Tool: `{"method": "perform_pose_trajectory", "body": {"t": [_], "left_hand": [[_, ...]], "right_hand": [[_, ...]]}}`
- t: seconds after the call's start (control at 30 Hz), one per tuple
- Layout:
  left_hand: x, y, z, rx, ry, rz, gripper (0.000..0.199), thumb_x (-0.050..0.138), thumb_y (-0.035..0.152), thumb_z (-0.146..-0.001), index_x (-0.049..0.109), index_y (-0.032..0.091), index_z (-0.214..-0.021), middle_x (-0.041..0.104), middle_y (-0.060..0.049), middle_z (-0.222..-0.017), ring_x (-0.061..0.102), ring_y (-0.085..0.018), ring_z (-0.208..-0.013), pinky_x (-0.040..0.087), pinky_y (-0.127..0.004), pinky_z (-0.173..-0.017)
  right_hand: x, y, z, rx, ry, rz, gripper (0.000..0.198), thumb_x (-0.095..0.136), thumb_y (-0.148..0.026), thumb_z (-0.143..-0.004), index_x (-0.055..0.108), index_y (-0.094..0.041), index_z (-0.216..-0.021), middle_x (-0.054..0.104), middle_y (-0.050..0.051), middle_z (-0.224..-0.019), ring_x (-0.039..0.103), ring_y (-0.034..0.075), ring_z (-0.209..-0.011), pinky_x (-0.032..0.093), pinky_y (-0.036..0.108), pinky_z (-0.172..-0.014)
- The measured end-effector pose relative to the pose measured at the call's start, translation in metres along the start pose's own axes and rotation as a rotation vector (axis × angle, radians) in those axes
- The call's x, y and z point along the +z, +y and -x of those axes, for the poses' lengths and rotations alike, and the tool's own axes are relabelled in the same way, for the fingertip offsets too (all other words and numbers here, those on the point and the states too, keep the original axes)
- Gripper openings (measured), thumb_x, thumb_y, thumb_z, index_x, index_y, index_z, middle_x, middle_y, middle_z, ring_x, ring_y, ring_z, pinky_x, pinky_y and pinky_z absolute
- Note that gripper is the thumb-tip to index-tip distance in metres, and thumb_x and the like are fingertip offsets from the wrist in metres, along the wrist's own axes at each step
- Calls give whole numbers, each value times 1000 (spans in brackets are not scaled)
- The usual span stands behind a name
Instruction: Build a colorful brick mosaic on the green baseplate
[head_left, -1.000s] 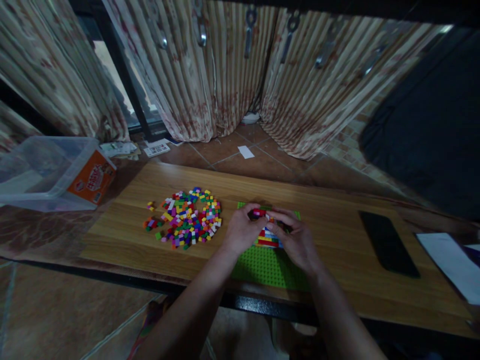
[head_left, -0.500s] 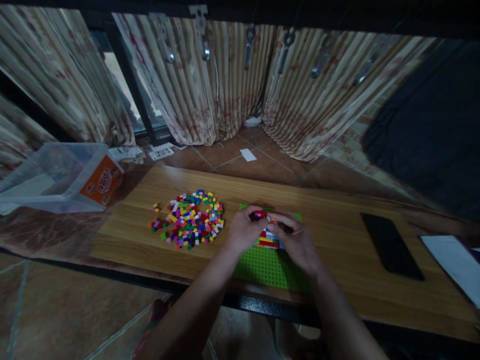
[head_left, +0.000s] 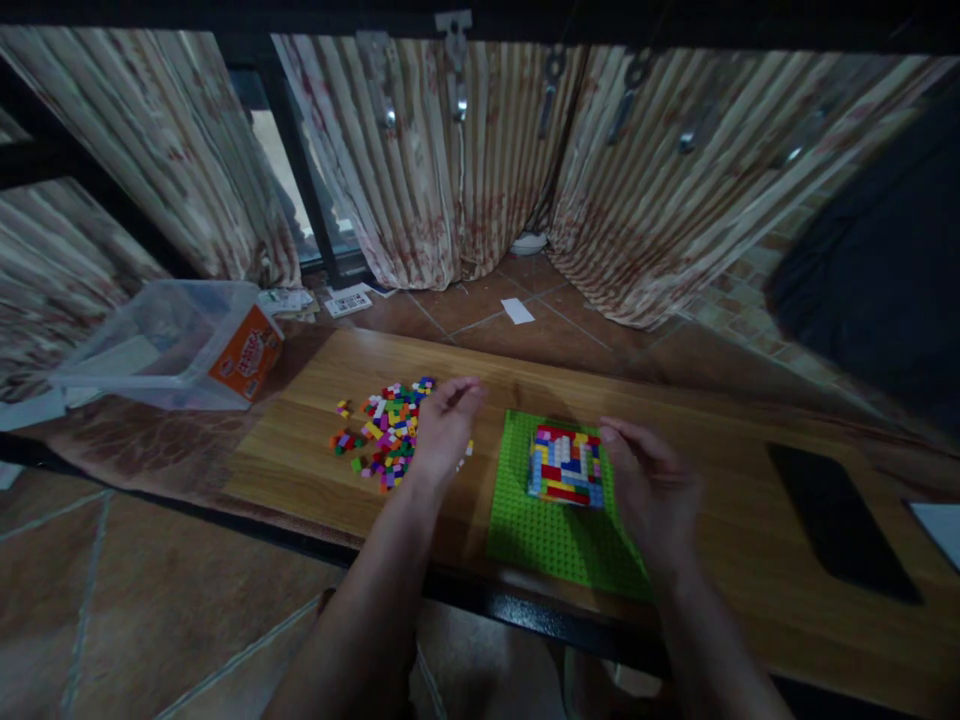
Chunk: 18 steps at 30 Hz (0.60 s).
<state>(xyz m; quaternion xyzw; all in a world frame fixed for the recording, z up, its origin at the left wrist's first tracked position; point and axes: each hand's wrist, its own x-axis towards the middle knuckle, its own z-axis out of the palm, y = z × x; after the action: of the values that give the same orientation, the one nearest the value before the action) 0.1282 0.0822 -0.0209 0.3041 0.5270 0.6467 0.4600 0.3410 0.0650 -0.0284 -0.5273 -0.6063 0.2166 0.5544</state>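
My left hand (head_left: 448, 430) hangs over the right side of a pile of small coloured toy bricks (head_left: 388, 425), covering part of it. Its fingers are loosely bent, and I see nothing held in them. A block built of many coloured bricks (head_left: 566, 467) stands on the green baseplate (head_left: 555, 550), toward its far side. Just right of that block is my right hand (head_left: 656, 490), its fingers half bent and apart, with no brick visible in them. It hides the baseplate's right edge.
Both the pile and baseplate lie on a wooden board (head_left: 300, 440). A black flat slab (head_left: 840, 520) rests at its right. Beyond the left end stands a clear plastic box (head_left: 161, 345) with an orange label. Striped curtains (head_left: 480, 170) hang behind.
Both hands have come off the brick-built block, which now shows fully. My left hand moved left to the pile, my right hand to the right. The camera view shifted slightly.
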Motion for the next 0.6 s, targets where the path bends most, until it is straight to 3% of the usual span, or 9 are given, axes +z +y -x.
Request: {"method": "perform_pose_trajectory", "body": {"t": [0.17, 0.33, 0.6], "left_hand": [[-29, 20, -6, 65, 171, 92, 27, 74, 33, -66, 68, 15, -85, 68, -1, -76, 64, -13, -78, 49, -27, -81], [-46, 32, -2, 42, 210, 114, 28, 76, 30, -63, 68, 14, -85, 67, 0, -73, 62, -10, -71, 48, -23, -74], [-49, 31, -4, -10, 172, 135, 26, 76, 31, -64, 67, 16, -83, 68, 0, -75, 64, -12, -77, 48, -25, -79]], "right_hand": [[27, -25, 18, -100, -199, 49, 16, 60, -33, -90, 74, -25, -94, 73, 4, -95, 67, 20, -89, 53, 35, -80], [66, -36, 32, -198, -423, 168, 21, 52, -22, -92, 71, -22, -98, 71, 7, -95, 66, 22, -91, 52, 38, -83], [107, -26, 43, -187, -496, 421, 25, 52, -13, -84, 68, -20, -103, 64, 10, -95, 63, 27, -88, 53, 43, -81]]}}
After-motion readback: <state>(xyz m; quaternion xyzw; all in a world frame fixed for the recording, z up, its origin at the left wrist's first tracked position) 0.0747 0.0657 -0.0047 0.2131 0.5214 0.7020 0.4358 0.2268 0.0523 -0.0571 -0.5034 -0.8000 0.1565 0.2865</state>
